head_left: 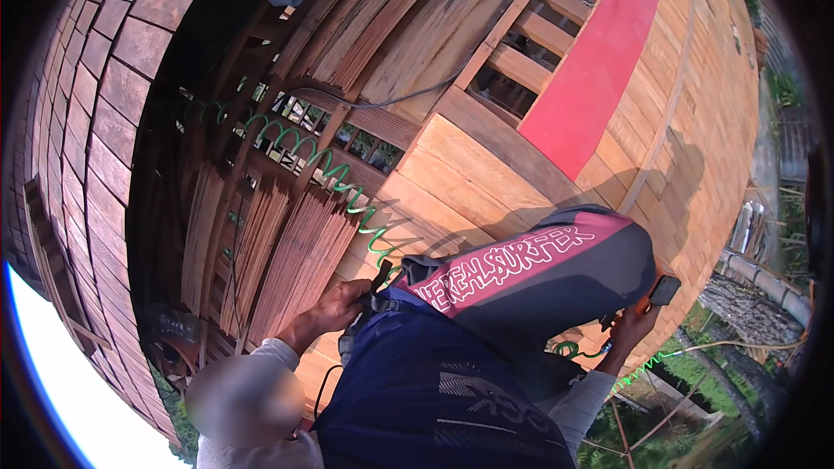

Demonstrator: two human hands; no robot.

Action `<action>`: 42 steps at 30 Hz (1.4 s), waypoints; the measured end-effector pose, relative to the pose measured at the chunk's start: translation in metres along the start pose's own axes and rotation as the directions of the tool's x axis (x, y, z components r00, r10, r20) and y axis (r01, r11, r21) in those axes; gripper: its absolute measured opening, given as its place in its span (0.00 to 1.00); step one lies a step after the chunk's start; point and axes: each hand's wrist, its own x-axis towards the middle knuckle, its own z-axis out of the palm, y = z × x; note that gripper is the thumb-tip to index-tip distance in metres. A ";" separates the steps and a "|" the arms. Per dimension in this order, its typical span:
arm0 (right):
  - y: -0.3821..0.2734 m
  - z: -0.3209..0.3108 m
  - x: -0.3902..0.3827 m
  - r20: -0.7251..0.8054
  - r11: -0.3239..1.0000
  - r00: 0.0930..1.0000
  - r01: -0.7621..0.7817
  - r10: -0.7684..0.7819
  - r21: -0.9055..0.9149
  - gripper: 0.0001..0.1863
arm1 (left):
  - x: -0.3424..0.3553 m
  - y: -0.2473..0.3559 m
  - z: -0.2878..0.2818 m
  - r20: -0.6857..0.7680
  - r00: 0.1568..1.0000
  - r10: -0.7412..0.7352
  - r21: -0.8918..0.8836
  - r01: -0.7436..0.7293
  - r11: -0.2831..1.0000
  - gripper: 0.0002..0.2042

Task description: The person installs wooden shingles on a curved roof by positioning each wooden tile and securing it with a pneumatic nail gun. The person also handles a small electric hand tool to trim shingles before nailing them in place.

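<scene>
Near my waist, my left hand point(343, 306) has its fingers closed on a black strap point(382, 287), beside my dark blue shirt point(382, 365). Just beyond it a green coiled hose point(369, 226) runs across the boards. My right hand point(632, 326), beside my bent knee point(608, 260), holds an orange and black power tool point(660, 291), with more green hose point(569, 349) by it. My knee is over light wooden shingles point(469, 161), which cast with shadow around it. A blurred patch covers part of the lower left, by my left sleeve.
A red membrane strip point(591, 69) crosses the roof beside open battens point(543, 35). Stacks of thin boards point(304, 269) lie left of me, with a dark cable point(373, 104) above them. Weathered tiles point(122, 95) line the far left. The roof edge at right drops toward greenery and branches point(738, 321).
</scene>
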 end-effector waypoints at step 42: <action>0.016 -0.032 -0.023 0.018 0.964 0.997 0.079 -0.077 -0.253 0.26 | 0.209 0.018 0.022 0.152 0.987 -0.057 0.298 0.010 0.955 0.13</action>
